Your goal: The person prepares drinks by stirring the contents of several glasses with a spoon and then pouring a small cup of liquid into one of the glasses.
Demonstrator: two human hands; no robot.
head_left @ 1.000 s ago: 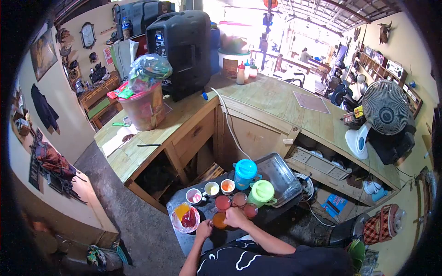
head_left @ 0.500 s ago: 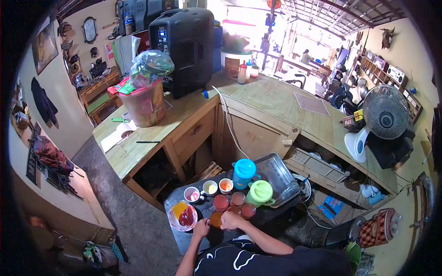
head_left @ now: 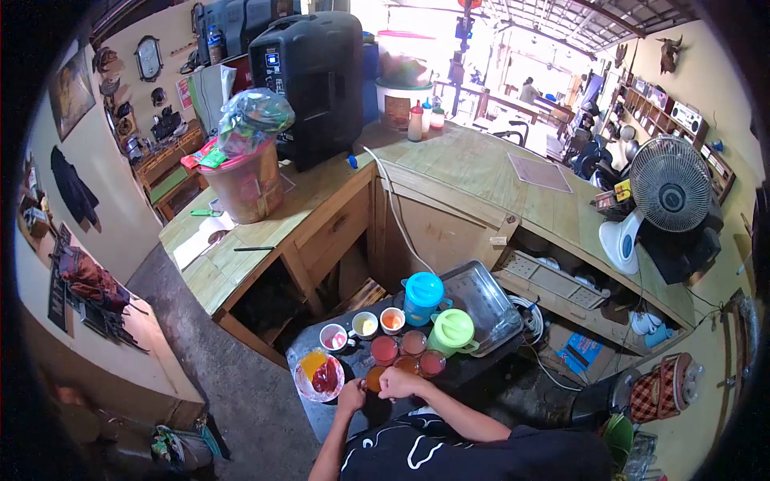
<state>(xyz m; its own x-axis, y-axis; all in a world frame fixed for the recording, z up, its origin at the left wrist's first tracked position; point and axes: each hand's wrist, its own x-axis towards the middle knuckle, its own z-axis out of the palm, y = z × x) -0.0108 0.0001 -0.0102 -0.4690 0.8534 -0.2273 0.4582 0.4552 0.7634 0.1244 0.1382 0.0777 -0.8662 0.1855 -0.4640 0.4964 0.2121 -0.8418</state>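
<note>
My left hand (head_left: 351,396) is closed, fingers pressed together, at the left side of a glass of orange-brown liquid (head_left: 374,379). Over that glass's right side, my right hand (head_left: 401,384) is also closed and partly covers it. What either hand pinches is too small to make out. Just beyond stand glasses of reddish drink (head_left: 384,350), and behind them three white cups (head_left: 364,325) with pale, yellowish and orange contents. Left of my left hand lies a bowl (head_left: 319,375) with yellow and dark red packets or pieces in it.
A blue pitcher (head_left: 423,298), a light green pitcher (head_left: 453,331) and a metal tray (head_left: 480,305) occupy the small dark table's (head_left: 321,413) back right. A wooden counter (head_left: 449,172) bends around it, carrying a speaker (head_left: 309,88), a pink-lidded tub (head_left: 251,184) and a fan (head_left: 670,188).
The view has shifted slightly. My right hand has moved a little left, nearer my left hand; both stay closed by the orange-brown glass.
</note>
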